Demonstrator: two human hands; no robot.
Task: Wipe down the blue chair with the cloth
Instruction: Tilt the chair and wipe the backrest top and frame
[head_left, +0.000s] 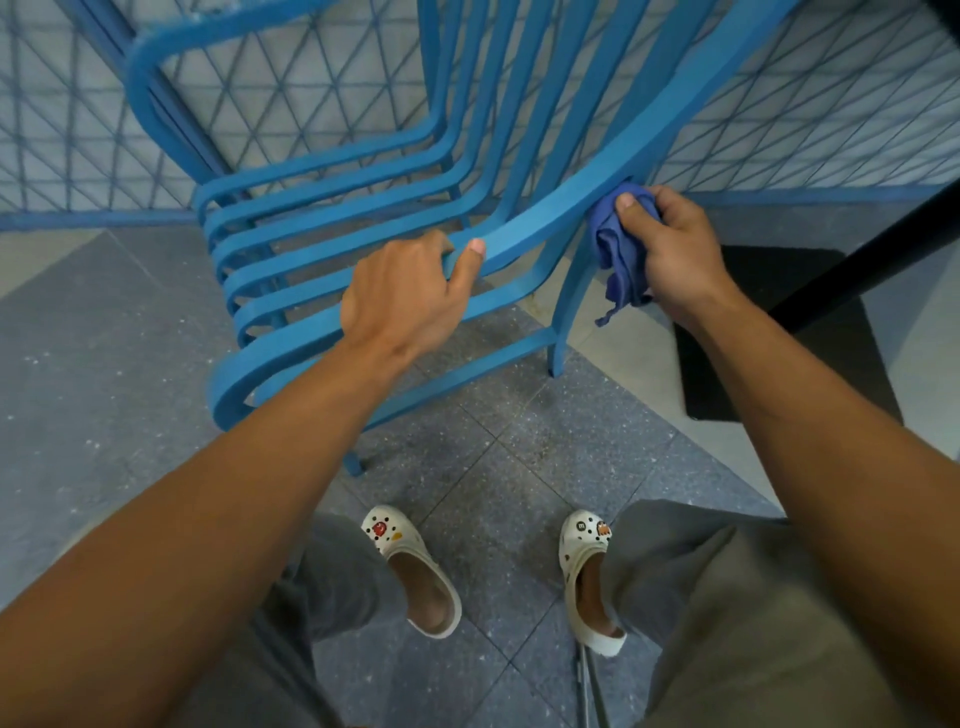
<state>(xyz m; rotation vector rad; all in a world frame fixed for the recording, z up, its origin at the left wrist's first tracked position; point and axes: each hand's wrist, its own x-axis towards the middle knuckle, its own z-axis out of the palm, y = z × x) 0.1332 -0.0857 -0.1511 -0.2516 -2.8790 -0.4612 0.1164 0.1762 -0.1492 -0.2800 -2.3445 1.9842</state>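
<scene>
Wiping was mid-way, as far as one frame could tell. Blue chair (332, 208) stood on the grey tiled floor (104, 338) against a blue lattice fence (311, 78), directly ahead of the person and tilted or seen from its side, so its curved slats ran across the view. Left hand (405, 296) gripped the nearest slat, fingers curled over the top and thumb pressed on its edge, apparently steadying the chair. Right hand (675, 249) pinched a bunched blue cloth (618, 249), thumb on top, and held it against the underside of the same slat where it met the rear leg (566, 306). A loose corner of cloth hung down beside that leg.

Judgement: work sat on the near side rail and leg joint. No wet streak or dust line showed, so which slats were already clean could not be told. Probably left: far slats, front curl, legs. Dark desk edge (857, 270) crossed on the right. White clogs (410, 566) showed below.
</scene>
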